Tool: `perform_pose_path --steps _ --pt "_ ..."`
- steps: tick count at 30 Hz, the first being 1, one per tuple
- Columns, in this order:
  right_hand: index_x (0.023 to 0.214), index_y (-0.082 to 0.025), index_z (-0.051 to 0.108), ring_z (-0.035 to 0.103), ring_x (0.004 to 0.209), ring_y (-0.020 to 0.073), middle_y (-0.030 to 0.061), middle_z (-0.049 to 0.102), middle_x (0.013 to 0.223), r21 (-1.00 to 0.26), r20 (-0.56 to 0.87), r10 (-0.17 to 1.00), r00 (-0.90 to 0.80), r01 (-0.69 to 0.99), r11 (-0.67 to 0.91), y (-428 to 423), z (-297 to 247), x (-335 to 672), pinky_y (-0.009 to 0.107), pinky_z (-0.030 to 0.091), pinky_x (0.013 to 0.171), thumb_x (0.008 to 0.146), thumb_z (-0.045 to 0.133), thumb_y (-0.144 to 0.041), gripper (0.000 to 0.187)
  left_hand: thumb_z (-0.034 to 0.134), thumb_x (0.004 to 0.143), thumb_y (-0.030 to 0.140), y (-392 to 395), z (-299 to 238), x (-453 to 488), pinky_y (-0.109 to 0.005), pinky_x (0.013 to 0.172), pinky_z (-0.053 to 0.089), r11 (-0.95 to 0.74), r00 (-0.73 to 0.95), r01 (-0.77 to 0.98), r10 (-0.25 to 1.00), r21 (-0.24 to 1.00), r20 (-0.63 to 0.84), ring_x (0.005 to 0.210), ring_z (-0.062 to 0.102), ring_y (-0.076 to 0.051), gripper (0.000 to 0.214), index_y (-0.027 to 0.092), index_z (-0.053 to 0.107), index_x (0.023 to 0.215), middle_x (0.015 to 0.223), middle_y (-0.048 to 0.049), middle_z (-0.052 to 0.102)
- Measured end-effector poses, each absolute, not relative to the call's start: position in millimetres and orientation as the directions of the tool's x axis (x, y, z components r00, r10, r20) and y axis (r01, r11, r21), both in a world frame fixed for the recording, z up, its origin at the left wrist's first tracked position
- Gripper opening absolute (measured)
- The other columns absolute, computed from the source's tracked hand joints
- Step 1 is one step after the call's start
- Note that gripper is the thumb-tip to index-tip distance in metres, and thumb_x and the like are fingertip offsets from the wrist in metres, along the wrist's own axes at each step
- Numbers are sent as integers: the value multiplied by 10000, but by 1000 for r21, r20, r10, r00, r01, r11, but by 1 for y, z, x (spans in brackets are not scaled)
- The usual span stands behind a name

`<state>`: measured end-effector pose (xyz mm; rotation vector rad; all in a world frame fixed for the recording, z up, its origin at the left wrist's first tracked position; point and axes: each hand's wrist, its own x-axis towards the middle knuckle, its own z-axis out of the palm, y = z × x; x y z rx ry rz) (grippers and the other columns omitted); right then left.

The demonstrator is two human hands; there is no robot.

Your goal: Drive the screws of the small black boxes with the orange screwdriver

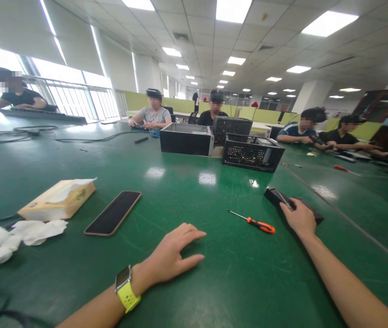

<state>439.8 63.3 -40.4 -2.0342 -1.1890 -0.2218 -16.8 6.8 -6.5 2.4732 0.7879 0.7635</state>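
My left hand (171, 253), with a yellow-strapped watch (125, 288) on the wrist, hovers low over or rests on the green table (214, 282). Its thumb and fingers are apart and hold nothing. At the right, my right hand (299, 217) is wrapped over a long black rectangular part (276, 197), which lies at a slant on or just above the tabletop; my palm hides much of it. Between the hands, nearer the right one, lies a screwdriver (260, 225) with an orange and black handle, its tip pointing left.
A phone (113, 213), a tissue pack (59, 200) and crumpled tissue (39, 231) lie left. Ahead stand two open computer cases (186, 140) (248, 152) with another dark case (233, 126) behind. Another screwdriver (344, 169) lies far right. Several people sit around the table.
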Motion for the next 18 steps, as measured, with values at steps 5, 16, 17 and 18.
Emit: perform_pose_path --steps 5,16,17,18 --pt "1186 -59 628 679 874 323 187 706 999 -643 492 691 529 756 -121 48 -20 420 437 517 826 779 557 -533 629 649 901 310 8 -6 -18 -401 932 498 -744 683 394 630 540 370 1043 580 -239 413 237 541 1293 1151 -80 614" --pt "1129 -212 608 599 708 161 40 654 1006 -749 270 923 -273 542 380 -27 -3 257 270 469 654 764 692 -279 381 756 801 390 7 -10 -19 -446 1010 460 -716 599 438 683 544 418 1155 536 -294 643 215 496 1362 1279 -121 531" --pt "1118 -216 613 598 725 163 37 650 1016 -743 252 919 -302 549 384 -32 -3 250 272 467 670 746 706 -262 386 760 794 390 7 -9 -19 -441 981 477 -717 615 436 679 545 402 1115 554 -289 591 206 542 1311 1233 -116 559" --pt "1107 -219 620 599 744 167 35 649 1018 -737 232 916 -328 556 386 -35 -3 246 275 464 683 725 724 -254 398 762 791 384 7 -9 -19 -433 949 491 -717 631 434 674 545 384 1071 569 -283 528 198 585 1252 1177 -110 586"
